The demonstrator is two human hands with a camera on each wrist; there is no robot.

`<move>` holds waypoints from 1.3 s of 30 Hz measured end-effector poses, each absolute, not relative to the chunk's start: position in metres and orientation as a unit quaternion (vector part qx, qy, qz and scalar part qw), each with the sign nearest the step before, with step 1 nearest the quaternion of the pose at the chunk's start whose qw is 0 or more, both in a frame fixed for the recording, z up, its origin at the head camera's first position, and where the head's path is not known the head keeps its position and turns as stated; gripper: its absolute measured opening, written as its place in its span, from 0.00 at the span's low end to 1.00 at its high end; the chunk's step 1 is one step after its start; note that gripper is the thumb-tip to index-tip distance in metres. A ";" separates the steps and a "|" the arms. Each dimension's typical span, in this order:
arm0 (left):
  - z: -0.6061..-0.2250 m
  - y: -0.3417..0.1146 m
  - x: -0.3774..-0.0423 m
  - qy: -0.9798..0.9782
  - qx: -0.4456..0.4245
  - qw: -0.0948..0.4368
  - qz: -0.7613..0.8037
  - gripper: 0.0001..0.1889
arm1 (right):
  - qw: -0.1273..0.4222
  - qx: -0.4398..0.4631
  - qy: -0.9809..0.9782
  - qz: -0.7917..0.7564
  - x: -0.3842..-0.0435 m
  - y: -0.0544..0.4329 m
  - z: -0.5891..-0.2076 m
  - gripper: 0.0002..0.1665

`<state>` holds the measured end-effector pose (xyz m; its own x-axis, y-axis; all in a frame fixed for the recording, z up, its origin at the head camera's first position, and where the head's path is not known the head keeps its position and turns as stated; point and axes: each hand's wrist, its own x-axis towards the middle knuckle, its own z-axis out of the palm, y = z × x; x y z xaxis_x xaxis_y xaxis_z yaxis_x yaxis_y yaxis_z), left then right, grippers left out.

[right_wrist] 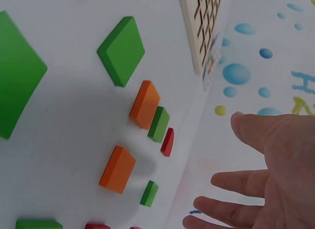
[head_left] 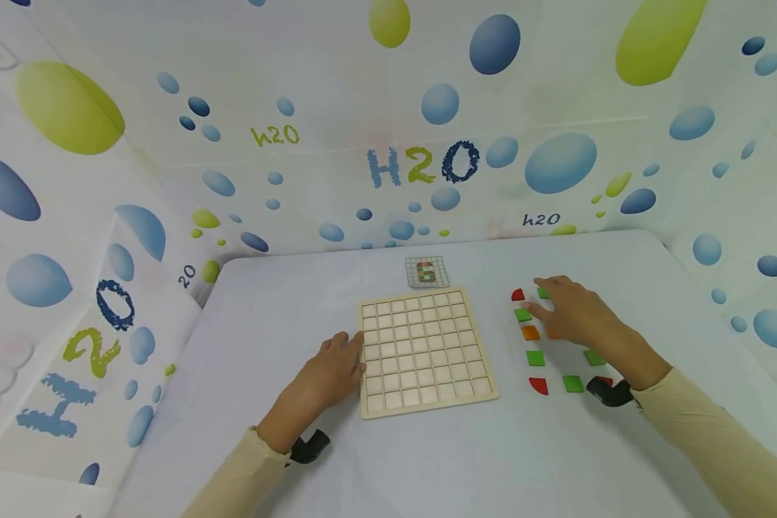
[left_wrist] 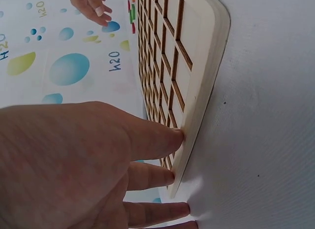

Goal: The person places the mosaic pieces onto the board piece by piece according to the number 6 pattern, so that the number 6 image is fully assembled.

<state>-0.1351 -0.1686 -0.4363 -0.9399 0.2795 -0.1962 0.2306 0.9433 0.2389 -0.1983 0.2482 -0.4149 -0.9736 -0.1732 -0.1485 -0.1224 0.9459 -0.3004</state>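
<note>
A square wooden grid board [head_left: 421, 352] lies on the white table with bare cells. My left hand [head_left: 329, 370] touches its left edge; in the left wrist view the thumb [left_wrist: 157, 138] and a finger rest against the rim with the fingers straight. My right hand [head_left: 573, 309] hovers over loose coloured pieces, fingers spread and holding nothing. Under and around it lie green squares [head_left: 535, 358], orange squares [head_left: 530, 332] and red quarter-round pieces [head_left: 539, 386]. The right wrist view shows a green square [right_wrist: 123, 51] and an orange one [right_wrist: 118, 170] flat on the table.
Behind the board lies a small pattern card [head_left: 427, 272] with a coloured figure on a grid. A white cloth [head_left: 453, 86] with blue and green drops hangs at the back and sides. The table's back edge runs just beyond the card.
</note>
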 end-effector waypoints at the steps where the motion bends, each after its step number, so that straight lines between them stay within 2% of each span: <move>1: -0.436 -0.169 -0.135 0.979 0.130 0.115 0.106 0.30 | 0.087 -0.075 0.983 -0.146 -0.199 0.250 -0.415 0.43; 39: -0.441 -0.169 -0.134 0.980 0.136 0.105 0.100 0.30 | 0.078 -0.045 0.981 -0.173 -0.211 0.301 -0.430 0.42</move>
